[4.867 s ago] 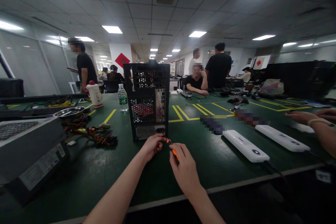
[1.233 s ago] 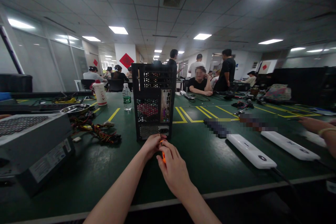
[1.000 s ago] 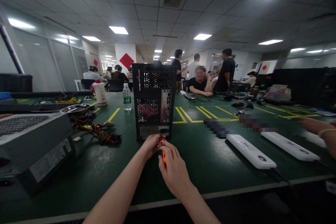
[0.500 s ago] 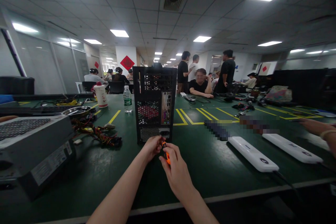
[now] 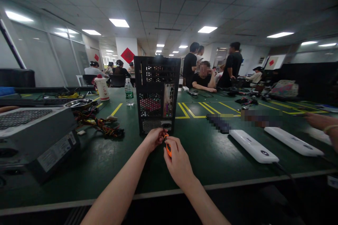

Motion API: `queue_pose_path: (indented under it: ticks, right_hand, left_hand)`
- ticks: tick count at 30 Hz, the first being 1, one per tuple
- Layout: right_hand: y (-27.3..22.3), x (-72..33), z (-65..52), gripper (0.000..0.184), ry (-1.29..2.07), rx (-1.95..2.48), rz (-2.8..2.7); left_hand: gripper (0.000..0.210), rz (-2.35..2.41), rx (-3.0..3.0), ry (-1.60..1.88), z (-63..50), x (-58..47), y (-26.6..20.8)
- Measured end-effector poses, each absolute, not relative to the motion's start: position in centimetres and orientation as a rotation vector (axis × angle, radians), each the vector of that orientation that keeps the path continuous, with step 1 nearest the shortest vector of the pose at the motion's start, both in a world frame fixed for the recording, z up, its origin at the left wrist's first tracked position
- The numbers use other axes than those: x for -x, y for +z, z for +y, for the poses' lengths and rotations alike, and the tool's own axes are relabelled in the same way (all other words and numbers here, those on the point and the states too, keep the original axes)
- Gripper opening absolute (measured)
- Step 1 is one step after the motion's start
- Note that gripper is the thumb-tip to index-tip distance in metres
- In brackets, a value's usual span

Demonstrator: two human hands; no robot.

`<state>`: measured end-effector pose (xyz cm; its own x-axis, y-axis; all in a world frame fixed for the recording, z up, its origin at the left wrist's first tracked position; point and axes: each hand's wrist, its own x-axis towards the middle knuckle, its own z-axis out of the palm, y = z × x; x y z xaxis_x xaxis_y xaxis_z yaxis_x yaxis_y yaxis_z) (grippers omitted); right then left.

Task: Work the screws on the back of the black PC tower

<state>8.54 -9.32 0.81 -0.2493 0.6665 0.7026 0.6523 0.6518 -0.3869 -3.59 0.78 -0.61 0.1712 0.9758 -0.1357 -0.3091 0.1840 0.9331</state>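
A black computer case (image 5: 157,93) stands upright on the green table, its perforated rear panel and port strip facing me. My right hand (image 5: 179,160) is closed on an orange and black screwdriver (image 5: 168,149), which points up at the lower edge of the case. Close by, my left hand (image 5: 153,140) is pinched at the front end of the screwdriver, against the bottom of the rear panel below the power socket. Its fingers hide the tip and anything small between them.
To the left sit a grey power supply unit (image 5: 52,144), bundled cables (image 5: 104,128), a metal bowl (image 5: 79,103) and a water bottle (image 5: 129,95). White elongated devices (image 5: 253,146) lie on the right. Another person's hand (image 5: 318,121) reaches in at the right edge. People sit and stand behind.
My view has tilted down slightly, so the scene sits higher. Both hands stay at the bottom of the case, with the screwdriver still in my right hand.
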Motion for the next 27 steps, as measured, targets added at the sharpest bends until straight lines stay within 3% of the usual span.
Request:
queue_pose_path:
  ticks: [9,16,27]
  right_hand:
    - [0.74,-8.93,-9.24,0.014,0.044,1.102,-1.88]
    - [0.87,-8.76,-9.37,0.021,0.093,1.068,-1.864]
    - [1.04,-8.73,-9.33,0.023,0.071,1.03,-1.916]
  left_hand:
    - [0.018,0.89,-0.966,1.094,-0.04,3.82,0.05]
    - [0.015,0.895,-0.934,1.097,0.1,3.82,0.11]
    - [0.028,1.02,-1.039,1.161,0.39,3.59,-0.51]
